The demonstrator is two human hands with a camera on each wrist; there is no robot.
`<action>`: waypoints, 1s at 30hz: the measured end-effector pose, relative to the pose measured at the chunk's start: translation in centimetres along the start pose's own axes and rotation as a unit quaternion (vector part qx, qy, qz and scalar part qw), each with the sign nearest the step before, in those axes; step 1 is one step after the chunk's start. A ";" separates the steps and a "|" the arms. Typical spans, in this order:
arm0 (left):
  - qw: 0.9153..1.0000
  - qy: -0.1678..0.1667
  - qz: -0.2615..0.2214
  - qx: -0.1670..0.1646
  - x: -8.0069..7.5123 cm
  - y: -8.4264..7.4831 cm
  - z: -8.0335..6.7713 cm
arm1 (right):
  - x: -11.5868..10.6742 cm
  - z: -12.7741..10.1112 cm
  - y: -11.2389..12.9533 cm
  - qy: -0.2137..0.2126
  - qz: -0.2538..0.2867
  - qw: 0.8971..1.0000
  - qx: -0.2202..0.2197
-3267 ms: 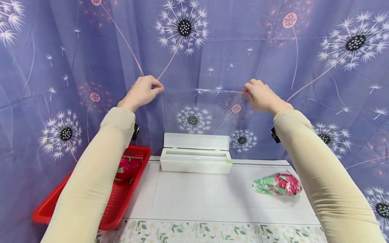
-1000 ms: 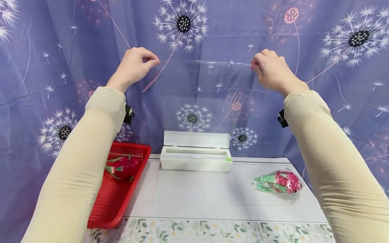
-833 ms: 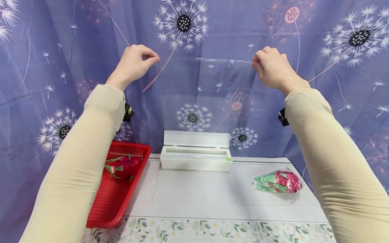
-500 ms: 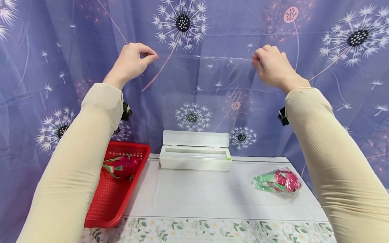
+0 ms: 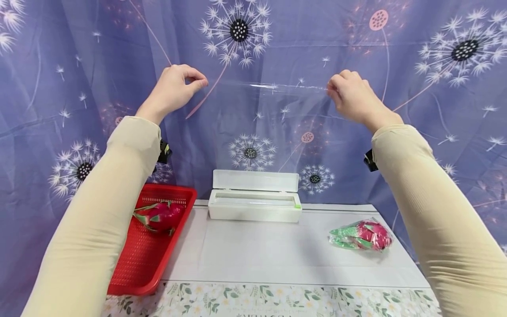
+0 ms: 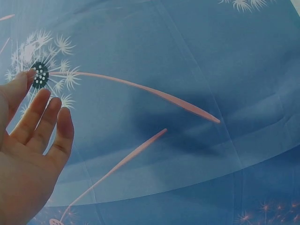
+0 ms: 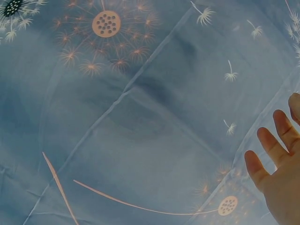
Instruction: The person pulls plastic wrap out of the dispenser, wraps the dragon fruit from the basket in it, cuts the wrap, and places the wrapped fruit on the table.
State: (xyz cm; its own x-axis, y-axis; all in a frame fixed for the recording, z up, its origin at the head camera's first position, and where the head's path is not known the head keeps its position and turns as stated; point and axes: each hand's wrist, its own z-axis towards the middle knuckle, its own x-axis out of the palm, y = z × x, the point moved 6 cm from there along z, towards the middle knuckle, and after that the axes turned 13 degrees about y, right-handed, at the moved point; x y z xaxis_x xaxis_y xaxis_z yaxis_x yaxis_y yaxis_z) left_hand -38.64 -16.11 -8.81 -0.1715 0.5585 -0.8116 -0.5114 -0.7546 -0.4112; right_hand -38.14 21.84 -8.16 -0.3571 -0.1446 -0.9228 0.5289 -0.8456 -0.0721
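Clear film (image 5: 269, 132) hangs as a sheet between the hands, its top edge stretched level from the left hand (image 5: 172, 90) to the right hand (image 5: 350, 99), well above the bench (image 5: 277, 251). Each hand pinches a top corner between thumb and forefinger, the other fingers loosely spread. The film's long axis runs down toward the open white dispenser (image 5: 255, 202) at the back of the bench.

Only the head view shows the pinch, the dispenser, a red basket (image 5: 150, 255) with a dragon fruit (image 5: 158, 215), and a wrapped fruit (image 5: 362, 235) on the right. The wrist views show the free fingers (image 6: 47, 117) (image 7: 272, 150) against the film (image 6: 187, 140) (image 7: 140, 131) and the curtain (image 5: 79, 66).

Compared with half a second ago, both hands are slightly lower.
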 end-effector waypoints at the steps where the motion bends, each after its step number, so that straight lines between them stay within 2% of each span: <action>1: 1.000 0.001 -0.001 0.000 0.1 0.1 -0.1 | 0.1 -0.1 0.1 -0.001 -0.002 1.000 -0.004; 5: 1.000 0.004 -0.006 0.004 0.4 0.3 -0.8 | 0.5 -0.8 0.6 -0.005 -0.007 1.000 -0.017; 10: 1.000 0.005 -0.003 0.021 0.9 0.5 -2.0 | 0.9 -2.3 1.8 -0.024 -0.027 0.997 -0.063; 13: 0.999 -0.001 -0.002 0.040 1.3 0.4 -3.0 | 1.5 -3.7 2.4 -0.035 -0.034 0.995 -0.089; 18: 0.996 -0.015 -0.004 0.084 1.8 -0.5 -5.0 | 2.2 -6.0 3.6 -0.063 -0.016 0.992 -0.110; 24: 0.990 -0.008 -0.010 0.143 2.5 -1.9 -7.9 | 2.8 -9.2 5.9 -0.120 0.000 0.975 -0.188; 27: 0.986 -0.010 -0.014 0.166 2.8 -2.4 -9.4 | 3.5 -10.7 7.0 -0.133 0.007 0.966 -0.221; 30: 0.981 -0.016 -0.021 0.190 3.1 -2.8 -11.0 | 4.4 -12.1 7.6 -0.132 0.014 0.963 -0.234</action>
State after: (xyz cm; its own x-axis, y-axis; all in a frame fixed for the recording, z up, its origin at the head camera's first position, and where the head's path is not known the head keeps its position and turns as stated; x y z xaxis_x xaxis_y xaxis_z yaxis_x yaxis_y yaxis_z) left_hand -28.49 -16.03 -14.72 -0.1663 0.6013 -0.7815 -0.7944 -0.5512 -0.2551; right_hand -26.35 20.97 -17.31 -0.4883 -0.3413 -0.8032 0.8080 -0.5246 -0.2683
